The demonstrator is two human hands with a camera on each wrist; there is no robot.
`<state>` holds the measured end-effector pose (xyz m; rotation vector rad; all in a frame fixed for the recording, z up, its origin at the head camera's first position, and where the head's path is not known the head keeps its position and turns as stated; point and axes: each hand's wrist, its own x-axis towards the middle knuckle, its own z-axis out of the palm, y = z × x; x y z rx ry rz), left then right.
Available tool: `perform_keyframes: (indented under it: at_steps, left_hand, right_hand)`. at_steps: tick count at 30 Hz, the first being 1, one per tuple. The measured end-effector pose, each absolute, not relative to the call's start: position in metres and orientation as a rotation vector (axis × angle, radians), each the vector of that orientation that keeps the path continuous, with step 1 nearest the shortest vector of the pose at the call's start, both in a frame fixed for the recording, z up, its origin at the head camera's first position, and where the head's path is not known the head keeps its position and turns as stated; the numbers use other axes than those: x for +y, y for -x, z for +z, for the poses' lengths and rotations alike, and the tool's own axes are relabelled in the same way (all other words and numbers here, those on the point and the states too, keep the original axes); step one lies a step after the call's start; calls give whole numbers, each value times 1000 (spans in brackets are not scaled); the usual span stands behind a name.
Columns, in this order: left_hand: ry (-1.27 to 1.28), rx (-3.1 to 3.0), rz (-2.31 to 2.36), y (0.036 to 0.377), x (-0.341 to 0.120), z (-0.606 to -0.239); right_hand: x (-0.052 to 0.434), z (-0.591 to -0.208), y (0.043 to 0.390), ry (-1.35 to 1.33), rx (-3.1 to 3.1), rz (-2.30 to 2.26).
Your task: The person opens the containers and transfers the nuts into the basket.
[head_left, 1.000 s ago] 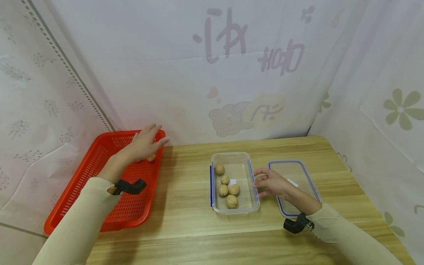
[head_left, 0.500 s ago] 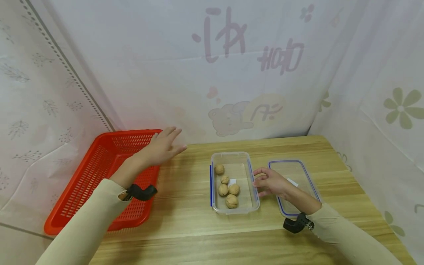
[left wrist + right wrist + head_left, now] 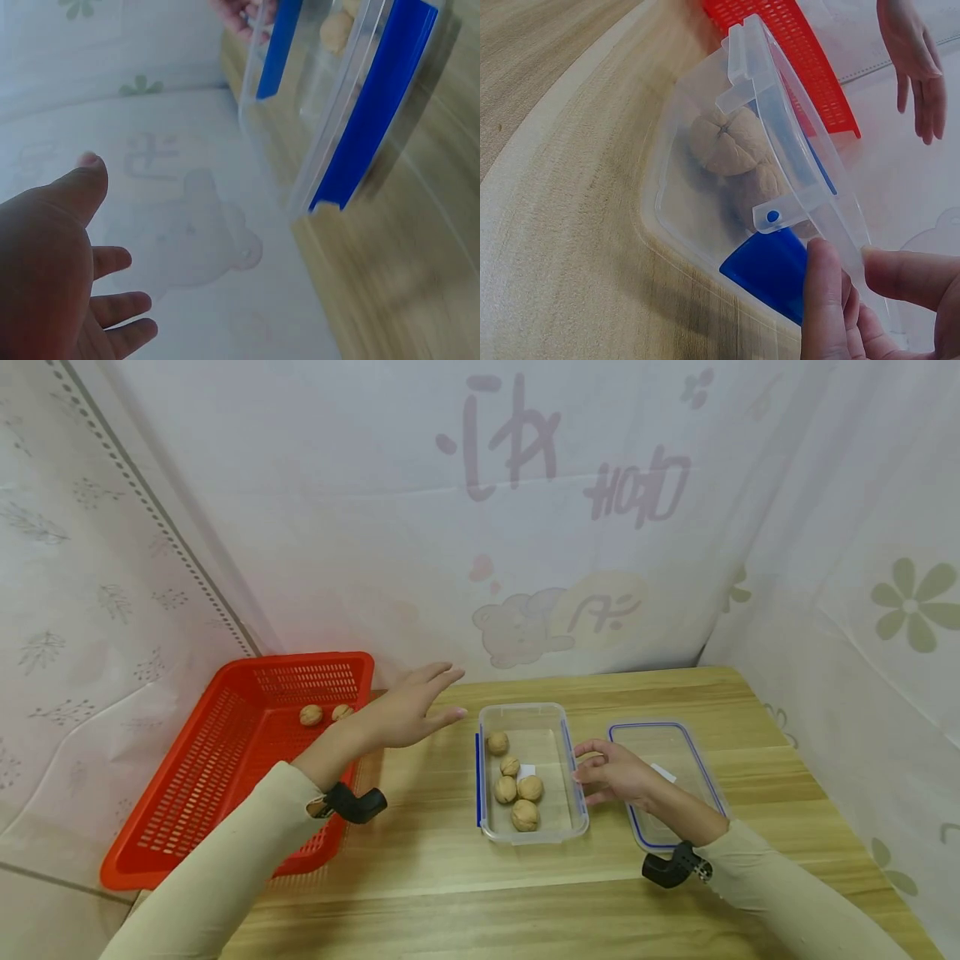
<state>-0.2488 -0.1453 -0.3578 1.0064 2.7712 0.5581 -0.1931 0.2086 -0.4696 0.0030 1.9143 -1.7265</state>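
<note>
My left hand (image 3: 408, 708) is in the air between the red basket (image 3: 120, 860) and the clear plastic container (image 3: 557, 835). Its fingers are spread, and nothing shows in it in the left wrist view. Several walnuts (image 3: 525, 816) lie inside the lidless container, mostly along its left side. With thumb and fingers, my right hand (image 3: 618, 777) pinches the container's right wall near a blue latch (image 3: 769, 274). Two walnuts (image 3: 311, 715) sit at the far end of the basket, one partly behind my left hand.
A clear lid (image 3: 678, 745) with a blue seal lies on the wooden table (image 3: 420, 893), right of the container and partly under my right forearm. Printed white cloth (image 3: 390, 527) hangs behind the table and at both sides.
My left hand has moved right, from above the basket toward the container, uncovering the walnuts at the basket's far end. My right hand and the container have stayed in place.
</note>
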Motion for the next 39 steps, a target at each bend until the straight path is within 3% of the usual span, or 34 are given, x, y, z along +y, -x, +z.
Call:
perform_keyframes:
  at_steps: [20,39]
  left_hand:
    - [-1113,2597,407,242,-83,-384]
    - [-1234,2371,640,244,-49,-421]
  right_hand:
    - [209,-471,194,-4,1903,-1731]
    - [210,-473,195,7,1893,-1727]
